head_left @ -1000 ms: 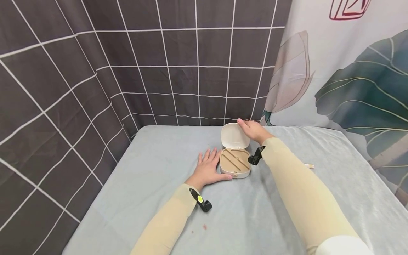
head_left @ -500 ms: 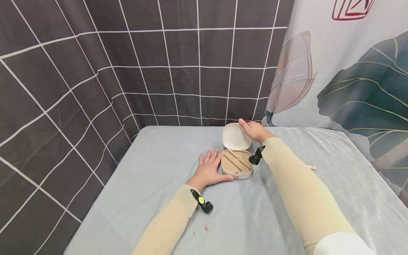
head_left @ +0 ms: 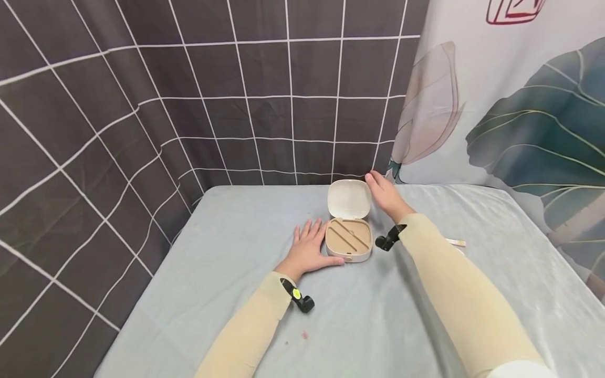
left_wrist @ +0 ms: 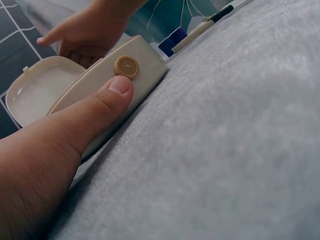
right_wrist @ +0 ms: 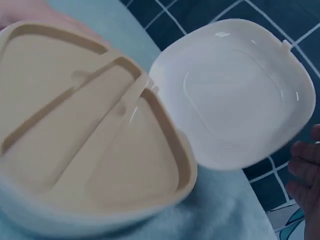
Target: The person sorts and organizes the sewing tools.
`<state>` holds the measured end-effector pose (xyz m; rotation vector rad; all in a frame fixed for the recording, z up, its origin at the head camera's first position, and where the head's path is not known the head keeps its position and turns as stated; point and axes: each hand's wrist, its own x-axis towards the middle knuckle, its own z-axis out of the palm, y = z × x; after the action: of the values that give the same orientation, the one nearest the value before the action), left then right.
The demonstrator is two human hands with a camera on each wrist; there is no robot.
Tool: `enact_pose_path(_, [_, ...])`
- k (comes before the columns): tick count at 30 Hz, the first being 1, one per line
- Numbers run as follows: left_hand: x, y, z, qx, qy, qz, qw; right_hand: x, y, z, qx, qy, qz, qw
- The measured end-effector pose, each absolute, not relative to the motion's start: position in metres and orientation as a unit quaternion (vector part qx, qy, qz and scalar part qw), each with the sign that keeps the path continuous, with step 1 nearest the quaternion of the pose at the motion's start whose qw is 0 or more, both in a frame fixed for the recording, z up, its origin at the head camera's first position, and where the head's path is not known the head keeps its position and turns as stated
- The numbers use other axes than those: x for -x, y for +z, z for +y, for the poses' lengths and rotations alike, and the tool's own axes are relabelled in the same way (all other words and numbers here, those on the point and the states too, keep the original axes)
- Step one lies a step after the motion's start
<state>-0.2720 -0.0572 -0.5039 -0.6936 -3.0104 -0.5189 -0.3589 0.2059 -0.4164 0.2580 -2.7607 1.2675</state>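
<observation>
A small white box [head_left: 350, 255] with a hinged lid [head_left: 350, 198] stands on the cloth, its lid tipped back. Inside is a beige insert [right_wrist: 142, 172] split by slanting ridges into compartments; no items show in them. My left hand [head_left: 309, 252] lies flat at the box's left side with fingers spread. In the left wrist view its thumb [left_wrist: 102, 107] presses the front wall just below a round button-like catch [left_wrist: 126, 67]. My right hand [head_left: 386, 197] is beside the lid's right edge, fingers extended and holding nothing; in the right wrist view its fingers [right_wrist: 305, 167] are apart from the lid.
A pale grey-blue cloth [head_left: 227, 236] covers the surface. Right of the box lies a thin cream stick [left_wrist: 195, 36] beside a dark blue piece [left_wrist: 172, 42], partly behind my right sleeve in the head view. Dark gridded curtain [head_left: 264, 115] and a leaf-printed curtain [head_left: 534, 131] stand behind.
My right hand has let go of the lid and drawn off to its right. The lid stays tipped back. My left hand stays at the box.
</observation>
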Motion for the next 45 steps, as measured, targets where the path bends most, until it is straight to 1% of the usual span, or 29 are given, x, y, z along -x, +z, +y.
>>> enact_pose_path(6, [0.272,-0.499,-0.059,0.218,-0.164,-0.962,-0.002,0.337,-0.419,0.212,-0.075,0.392,-0.913,0.088])
enact_pose_path(8, [0.272,-0.498,-0.059,0.217,-0.162,-0.963,-0.003,0.327,-0.422,0.214,-0.077,0.389,-0.914,0.090])
enact_pose_path(10, [0.272,-0.497,-0.059,0.218,-0.160,-0.963,-0.001,0.316,-0.428,0.215,-0.091,0.382,-0.916,0.078])
enact_pose_path(16, [0.270,-0.497,-0.056,0.220,-0.167,-0.961,-0.009,0.285,-0.448,0.221,-0.161,0.375,-0.913,-0.010])
enact_pose_path(20, [0.269,-0.497,-0.054,0.216,-0.164,-0.963,-0.012,0.272,-0.459,0.226,-0.182,0.360,-0.915,-0.030])
enact_pose_path(22, [0.269,-0.498,-0.054,0.215,-0.164,-0.963,-0.012,0.268,-0.465,0.227,-0.194,0.343,-0.919,-0.027])
enact_pose_path(27, [0.269,-0.501,-0.054,0.215,-0.166,-0.962,-0.008,0.264,-0.483,0.226,-0.225,0.305,-0.925,0.004])
enact_pose_path(30, [0.270,-0.503,-0.054,0.217,-0.163,-0.962,-0.002,0.261,-0.490,0.223,-0.230,0.275,-0.933,0.014])
enact_pose_path(45, [0.268,-0.498,-0.056,0.227,-0.172,-0.959,-0.015,0.255,-0.501,0.221,-0.242,0.217,-0.945,0.038])
